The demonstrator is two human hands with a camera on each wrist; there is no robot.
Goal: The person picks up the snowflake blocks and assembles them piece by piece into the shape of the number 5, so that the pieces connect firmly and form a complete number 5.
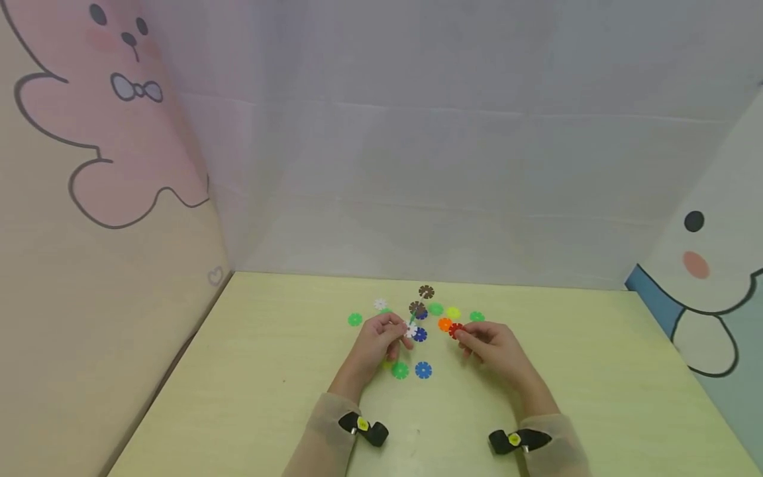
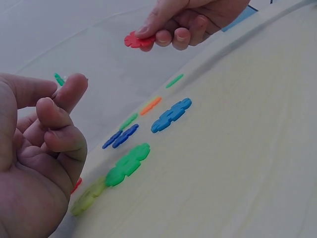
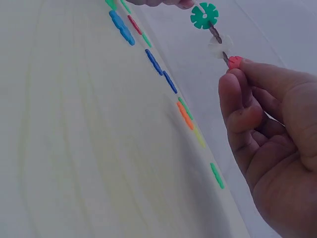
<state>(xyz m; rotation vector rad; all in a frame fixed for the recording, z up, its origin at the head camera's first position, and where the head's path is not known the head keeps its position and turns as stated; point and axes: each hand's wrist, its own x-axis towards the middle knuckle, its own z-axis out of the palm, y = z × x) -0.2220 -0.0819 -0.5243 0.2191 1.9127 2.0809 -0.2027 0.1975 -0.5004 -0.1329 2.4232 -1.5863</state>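
My left hand [image 1: 377, 339] pinches a white snowflake disc [image 1: 410, 329] at the near end of a chain of interlocked discs. Beyond it in the chain come a green disc [image 3: 204, 17], a brown disc [image 3: 215, 32], another white one and a brown disc [image 1: 426, 291] at the far end. Between thumb and fingers, my right hand [image 1: 496, 348] holds a red disc [image 2: 134, 39]. In the head view the red disc is apart from the chain, to its right. From the left wrist, most of the chain is hidden behind the left fingers.
Loose discs lie on the pale table [image 1: 268, 371] around the hands: orange [image 1: 445, 324], yellow [image 1: 454, 312], light blue [image 1: 423, 370], dark blue [image 1: 420, 334] and several green ones [image 1: 400, 370]. A white disc [image 1: 380, 303] lies behind the left hand. A curtain [image 1: 381, 165] closes the back.
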